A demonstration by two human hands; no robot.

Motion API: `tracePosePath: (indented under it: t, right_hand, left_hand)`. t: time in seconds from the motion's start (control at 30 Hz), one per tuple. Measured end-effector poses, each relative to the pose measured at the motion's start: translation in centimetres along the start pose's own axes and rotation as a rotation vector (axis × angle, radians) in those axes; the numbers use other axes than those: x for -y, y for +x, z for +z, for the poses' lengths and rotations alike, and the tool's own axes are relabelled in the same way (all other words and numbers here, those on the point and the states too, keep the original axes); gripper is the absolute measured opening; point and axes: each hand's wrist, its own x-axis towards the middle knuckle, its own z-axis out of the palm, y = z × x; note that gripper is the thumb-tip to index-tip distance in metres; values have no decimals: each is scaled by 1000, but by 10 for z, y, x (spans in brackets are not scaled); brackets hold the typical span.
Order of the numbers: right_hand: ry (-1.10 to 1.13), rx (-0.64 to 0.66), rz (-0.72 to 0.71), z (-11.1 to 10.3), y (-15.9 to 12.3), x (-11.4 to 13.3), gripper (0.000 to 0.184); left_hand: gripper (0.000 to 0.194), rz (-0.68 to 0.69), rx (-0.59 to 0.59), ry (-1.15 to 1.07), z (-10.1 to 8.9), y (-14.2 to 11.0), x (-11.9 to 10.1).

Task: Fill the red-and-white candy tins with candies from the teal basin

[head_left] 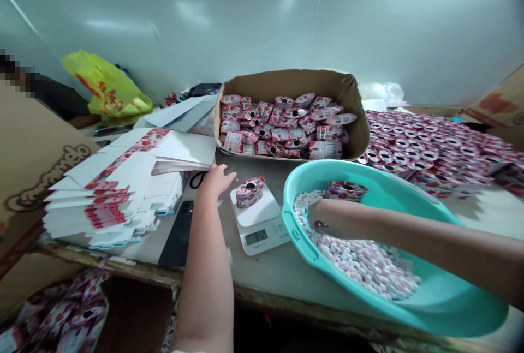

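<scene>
My left hand (218, 179) is over the table between the white cards and the kitchen scale. Its thumb and fingers are apart, and nothing shows in them. On the scale (268, 205), whose display is lit, stands a red-and-white printed packet (250, 192) with a dark hole in its top. My right hand (325, 215) reaches into a turquoise basin (442, 282), down at the small white candies (368, 265); its fingertips are hidden. Just behind that hand, a similar packet (346, 190) rests inside the basin.
A cardboard box (286, 77) of printed packets stands behind the scale. Many more packets (434, 145) crowd the right side. Stacked white cards (110, 178) and a dark phone-like slab (177, 235) lie left. A yellow bag (106, 88) and another person's arm (57, 94) are far left.
</scene>
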Motion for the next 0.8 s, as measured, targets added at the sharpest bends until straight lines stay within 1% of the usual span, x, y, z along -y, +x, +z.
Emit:
tracePosePath:
  t: [0.17, 0.37, 0.5, 0.57, 0.73, 0.8]
  right_hand:
    - [20, 23, 29, -6, -1, 8, 12]
    - [48, 68, 134, -10, 0, 9, 5]
    - [93, 97, 157, -12, -3, 9, 10]
    - [115, 113, 157, -13, -5, 9, 11]
    - [161, 168, 129, -16, -4, 7, 19]
    - [157, 187, 125, -16, -3, 7, 18]
  left_hand:
    - [50, 18, 5, -1, 2, 1, 1]
    - [49, 24, 8, -6, 6, 2, 1]
    - [49, 39, 10, -3, 7, 3, 2]
    - [50, 68, 18, -6, 7, 3, 1]
    - [48, 199, 27, -35, 5, 2, -2]
    - [46, 225, 18, -40, 4, 2, -3]
